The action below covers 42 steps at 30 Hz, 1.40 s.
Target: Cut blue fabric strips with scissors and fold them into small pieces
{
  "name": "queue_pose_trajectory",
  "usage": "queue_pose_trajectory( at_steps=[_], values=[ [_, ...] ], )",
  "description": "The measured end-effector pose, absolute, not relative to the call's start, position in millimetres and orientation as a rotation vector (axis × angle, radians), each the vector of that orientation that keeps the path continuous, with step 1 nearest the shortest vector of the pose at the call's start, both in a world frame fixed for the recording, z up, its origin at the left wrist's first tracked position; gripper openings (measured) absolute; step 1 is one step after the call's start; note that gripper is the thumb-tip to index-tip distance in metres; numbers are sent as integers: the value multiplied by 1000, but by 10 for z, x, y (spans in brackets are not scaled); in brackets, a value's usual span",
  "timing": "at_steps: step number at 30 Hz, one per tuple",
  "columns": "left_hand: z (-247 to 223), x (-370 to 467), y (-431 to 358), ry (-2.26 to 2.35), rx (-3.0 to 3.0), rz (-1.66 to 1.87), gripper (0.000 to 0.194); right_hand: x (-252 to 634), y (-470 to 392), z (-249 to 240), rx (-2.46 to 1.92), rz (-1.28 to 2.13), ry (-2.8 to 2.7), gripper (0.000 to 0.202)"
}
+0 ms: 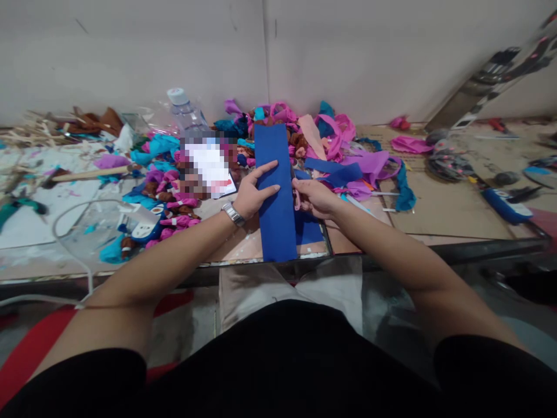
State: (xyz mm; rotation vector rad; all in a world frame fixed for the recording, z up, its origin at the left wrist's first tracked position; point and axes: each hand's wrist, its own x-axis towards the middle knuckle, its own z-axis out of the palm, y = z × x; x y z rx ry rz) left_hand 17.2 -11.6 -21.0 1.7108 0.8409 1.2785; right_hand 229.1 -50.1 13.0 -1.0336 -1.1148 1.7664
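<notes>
A long strip of dark blue paper (275, 232) lies lengthwise in front of me, reaching the table's near edge. My left hand (255, 191), with a metal watch on the wrist, holds it from the left; thumb and index finger are stretched over the top and the other fingers are hidden. At the strip's right edge, my right hand (317, 198) is closed round the pink handle of scissors (297, 201). Their blades are mostly hidden by the strip. Another blue paper piece (310, 230) lies partly beneath it, and blue offcuts (337, 171) lie beyond my right hand.
A lit phone (211, 165) and a water bottle (186, 110) stand left of the strip. Bundles of coloured crepe paper (174, 209) crowd the table. A white cable (65, 238) loops over the left edge. A blue device (507, 206) lies at right on cardboard (435, 203).
</notes>
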Motion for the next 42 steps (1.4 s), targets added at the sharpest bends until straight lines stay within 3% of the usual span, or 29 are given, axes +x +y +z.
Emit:
queue_pose_trajectory(
  at_steps=[21, 29, 42],
  values=[
    [-206, 166, -93, 835, 1703, 1271, 78, 2252, -510, 123, -1007, 1752, -1043, 41],
    [-99, 174, -150, 696, 1596, 1177, 91, 2254, -582, 206, -882, 1779, -1071, 41],
    [-65, 140, -129, 682, 1616, 1092, 69, 2281, -589, 217, -913, 1799, -1071, 41]
  ],
)
